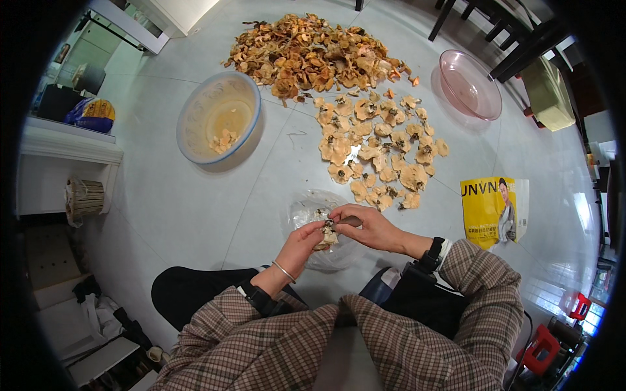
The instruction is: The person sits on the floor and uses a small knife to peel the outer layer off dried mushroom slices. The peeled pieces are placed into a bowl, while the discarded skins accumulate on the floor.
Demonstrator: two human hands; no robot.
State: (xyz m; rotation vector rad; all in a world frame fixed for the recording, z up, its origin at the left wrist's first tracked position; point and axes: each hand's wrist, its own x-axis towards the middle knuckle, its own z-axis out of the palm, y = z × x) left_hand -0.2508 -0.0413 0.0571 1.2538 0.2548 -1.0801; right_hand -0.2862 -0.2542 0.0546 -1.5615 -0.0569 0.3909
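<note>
My left hand [299,246] holds a pale mushroom [328,236] whose dark, dirty stem end points up. In my right hand [371,227] is a small brown-grey tool [350,221], possibly a knife. Its tip meets the stem, though the fingers partly hide the contact. Beneath both hands a clear plastic bag [337,261] lies open on the floor, with some scraps inside. Just beyond it, a loose layer of pale tan mushrooms [413,176] is spread out, many with their dark stem ends upward.
A dense heap of browner mushrooms [313,54] covers the floor farther away. To the left stands a blue-rimmed basin [195,112] with a few pale pieces. At right are a pink transparent basin [472,88], a yellow printed bag [481,212] and a green stool [547,93].
</note>
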